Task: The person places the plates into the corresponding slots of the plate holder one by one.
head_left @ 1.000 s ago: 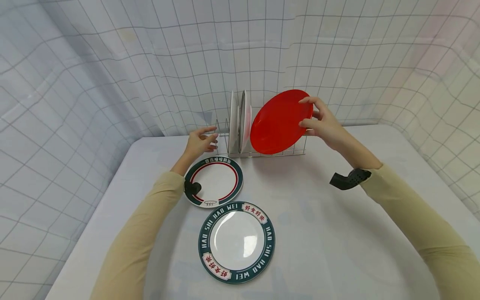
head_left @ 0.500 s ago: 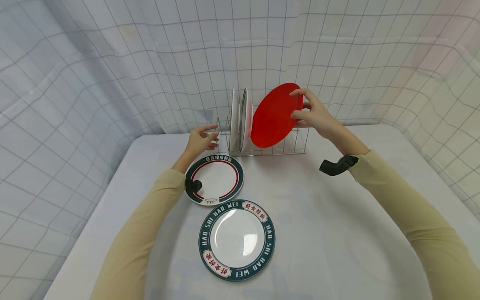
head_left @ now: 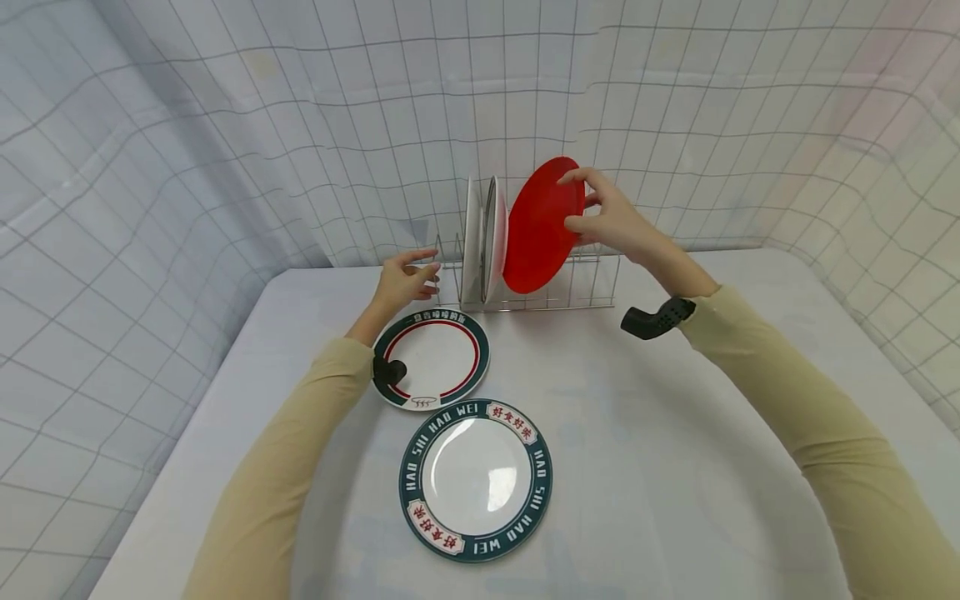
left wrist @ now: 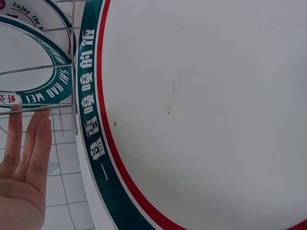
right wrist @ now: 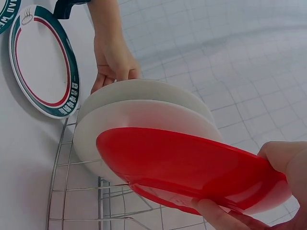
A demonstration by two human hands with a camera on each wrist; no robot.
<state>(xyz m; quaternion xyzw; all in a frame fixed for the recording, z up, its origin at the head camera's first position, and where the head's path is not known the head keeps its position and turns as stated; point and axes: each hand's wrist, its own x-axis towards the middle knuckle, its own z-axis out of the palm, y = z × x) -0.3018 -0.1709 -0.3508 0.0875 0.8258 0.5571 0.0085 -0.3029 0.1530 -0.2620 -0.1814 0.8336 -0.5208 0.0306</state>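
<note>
In the head view my right hand (head_left: 611,218) pinches the rim of a red plate (head_left: 542,229), thumb on one face and fingers on the other. The plate stands tilted over the wire dish rack (head_left: 577,304); its lower edge is near the upright plates. Two white plates (head_left: 492,242) stand on edge in the rack, to the left of the red one. My left hand (head_left: 405,279) is at the rack's left end. Its fairly straight fingers (left wrist: 41,148) touch a rack wire in the left wrist view; its thumb is hidden there.
A white plate with a green rim and red ring (head_left: 435,360) lies flat before the rack. Nearer lies another green-rimmed plate (head_left: 476,477) with lettering. Both are on the white table (head_left: 675,467). A gridded white curtain (head_left: 375,125) hangs behind and at the sides.
My right hand has moved left and slightly up with the red plate, which has turned more upright and come closer over the rack. The left hand has stayed in nearly the same place.
</note>
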